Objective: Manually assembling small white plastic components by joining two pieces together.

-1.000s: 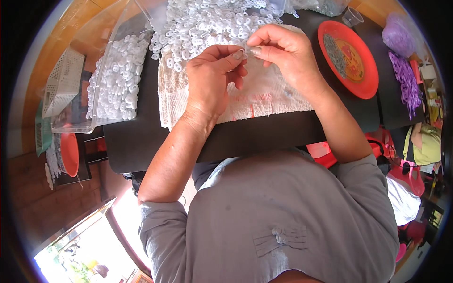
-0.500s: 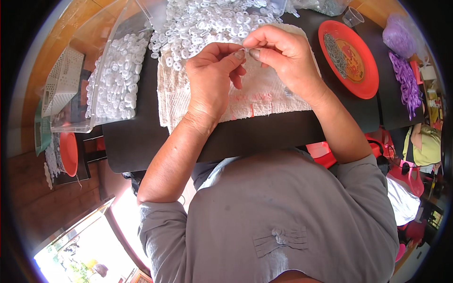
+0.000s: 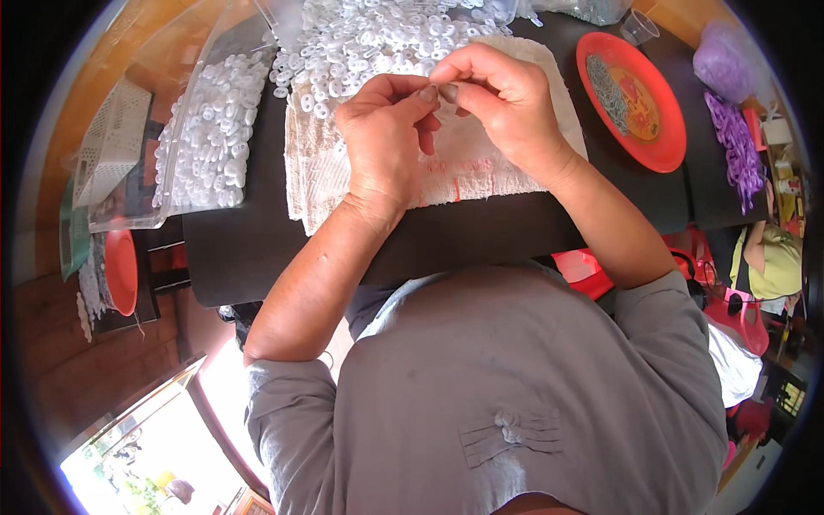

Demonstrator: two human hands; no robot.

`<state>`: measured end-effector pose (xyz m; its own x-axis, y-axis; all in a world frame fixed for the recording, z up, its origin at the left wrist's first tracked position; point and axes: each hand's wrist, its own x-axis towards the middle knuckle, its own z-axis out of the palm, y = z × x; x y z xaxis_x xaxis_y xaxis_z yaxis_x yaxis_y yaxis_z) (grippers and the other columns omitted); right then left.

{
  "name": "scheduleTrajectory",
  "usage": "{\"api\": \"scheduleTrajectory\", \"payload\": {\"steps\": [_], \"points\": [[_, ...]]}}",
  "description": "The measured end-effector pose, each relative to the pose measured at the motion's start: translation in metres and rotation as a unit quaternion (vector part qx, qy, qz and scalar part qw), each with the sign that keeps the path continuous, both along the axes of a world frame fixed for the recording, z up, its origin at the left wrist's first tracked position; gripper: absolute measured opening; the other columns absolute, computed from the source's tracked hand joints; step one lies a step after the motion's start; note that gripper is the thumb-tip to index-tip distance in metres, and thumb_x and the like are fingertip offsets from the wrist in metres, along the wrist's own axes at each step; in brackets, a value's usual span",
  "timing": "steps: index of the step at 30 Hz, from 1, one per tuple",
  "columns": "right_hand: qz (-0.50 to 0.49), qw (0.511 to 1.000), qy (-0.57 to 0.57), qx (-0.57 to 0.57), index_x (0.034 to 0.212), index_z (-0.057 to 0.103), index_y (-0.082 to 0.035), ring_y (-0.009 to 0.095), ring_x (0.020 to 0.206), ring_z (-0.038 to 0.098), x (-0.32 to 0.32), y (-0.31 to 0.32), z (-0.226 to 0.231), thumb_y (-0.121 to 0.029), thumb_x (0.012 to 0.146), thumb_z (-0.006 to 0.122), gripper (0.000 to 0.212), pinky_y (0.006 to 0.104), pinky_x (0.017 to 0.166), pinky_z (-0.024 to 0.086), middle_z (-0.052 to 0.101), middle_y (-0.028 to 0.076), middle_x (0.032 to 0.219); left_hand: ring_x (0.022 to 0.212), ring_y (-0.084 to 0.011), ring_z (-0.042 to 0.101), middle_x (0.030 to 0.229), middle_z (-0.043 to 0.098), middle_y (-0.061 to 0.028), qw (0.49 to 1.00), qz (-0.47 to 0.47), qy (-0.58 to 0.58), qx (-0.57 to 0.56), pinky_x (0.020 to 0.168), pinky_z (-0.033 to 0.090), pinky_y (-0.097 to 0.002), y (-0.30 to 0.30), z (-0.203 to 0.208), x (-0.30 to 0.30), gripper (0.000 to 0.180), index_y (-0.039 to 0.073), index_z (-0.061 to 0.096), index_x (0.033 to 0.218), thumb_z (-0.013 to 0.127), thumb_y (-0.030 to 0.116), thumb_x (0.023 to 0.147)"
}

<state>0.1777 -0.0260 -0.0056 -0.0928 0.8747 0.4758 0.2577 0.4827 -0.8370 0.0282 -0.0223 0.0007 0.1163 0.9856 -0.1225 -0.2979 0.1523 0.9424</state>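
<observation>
Above a cream towel (image 3: pixel 313 176), my left hand (image 3: pixel 382 133) and my right hand (image 3: pixel 511 107) meet with their fingertips almost touching. Thumb and forefinger are pinched together on each hand. Whatever sits between the fingertips is hidden or too small to make out. Just beyond the hands lies a heap of small white plastic pieces (image 3: pixel 369 43) with holes in them, spilling onto the towel's far left corner. To the right, a red plate (image 3: pixel 674 142) holds a pile of small grey metal pieces (image 3: pixel 606 93).
A clear plastic bin (image 3: pixel 129 225) with more white pieces (image 3: pixel 206 137) stands on the left, beside a white perforated basket (image 3: pixel 112 146). Purple plastic links (image 3: pixel 734 154), a purple bag (image 3: pixel 725 60) and a clear cup (image 3: pixel 639 27) are at the right of the black table (image 3: pixel 481 232).
Both hands have shifted very slightly up and left in the picture, as the whole view has moved a little. The fingertips stay pinched together.
</observation>
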Motion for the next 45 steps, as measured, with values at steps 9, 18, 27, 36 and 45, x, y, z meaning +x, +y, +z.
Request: {"api": "scheduleTrajectory", "payload": {"steps": [9, 18, 27, 36, 45], "points": [[-0.008, 0.999, -0.015, -0.033, 0.1, 0.065, -0.003, 0.007, 0.077, 0.062, 0.007, 0.001, 0.011, -0.002, 0.086, 0.063, 0.015, 0.0218, 0.063, 0.049, 0.068, 0.002, 0.086, 0.057, -0.013, 0.056, 0.075, 0.062, -0.0101, 1.0, -0.015, -0.025, -0.001, 0.045, 0.043, -0.0249, 0.005, -0.001, -0.001, 0.006, -0.007, 0.062, 0.089, 0.061, -0.003, 0.085], [-0.014, 0.994, -0.102, -0.046, 0.087, 0.061, -0.001, 0.006, 0.066, 0.05, 0.013, 0.004, 0.012, -0.003, 0.088, 0.059, 0.003, 0.0222, 0.059, 0.042, 0.057, -0.002, 0.074, 0.059, -0.0139, 0.057, 0.077, 0.063, -0.0112, 0.999, -0.018, -0.034, -0.004, 0.046, 0.044, -0.0252, 0.007, 0.0, -0.001, 0.006, -0.007, 0.063, 0.089, 0.062, -0.003, 0.084], [-0.023, 0.995, -0.064, -0.071, 0.087, 0.06, 0.0, 0.012, 0.064, 0.053, 0.009, 0.003, -0.001, -0.002, 0.085, 0.057, 0.004, 0.0265, 0.06, 0.044, 0.058, 0.004, 0.07, 0.06, -0.0155, 0.059, 0.079, 0.065, -0.0127, 0.998, -0.059, 0.02, -0.022, 0.047, 0.044, -0.0255, 0.008, -0.001, -0.006, 0.012, -0.007, 0.062, 0.095, 0.063, 0.003, 0.087], [-0.032, 0.996, -0.039, -0.071, 0.088, 0.061, -0.001, 0.005, 0.064, 0.053, -0.003, -0.003, -0.003, -0.002, 0.09, 0.057, 0.004, 0.021, 0.058, 0.044, 0.058, -0.001, 0.073, 0.054, -0.0096, 0.053, 0.07, 0.061, -0.0063, 0.999, -0.003, 0.025, -0.024, 0.043, 0.04, -0.0223, 0.002, -0.003, -0.001, 0.005, -0.004, 0.061, 0.085, 0.062, 0.001, 0.087], [-0.016, 0.994, -0.003, -0.112, 0.094, 0.064, -0.001, 0.005, 0.066, 0.052, 0.001, 0.002, 0.007, -0.005, 0.091, 0.058, 0.008, 0.0201, 0.059, 0.043, 0.058, -0.002, 0.075, 0.052, -0.0121, 0.054, 0.068, 0.06, -0.0079, 0.999, -0.017, 0.029, 0.029, 0.042, 0.039, -0.024, 0.014, -0.003, -0.008, 0.007, -0.006, 0.061, 0.085, 0.062, 0.001, 0.084]]}}
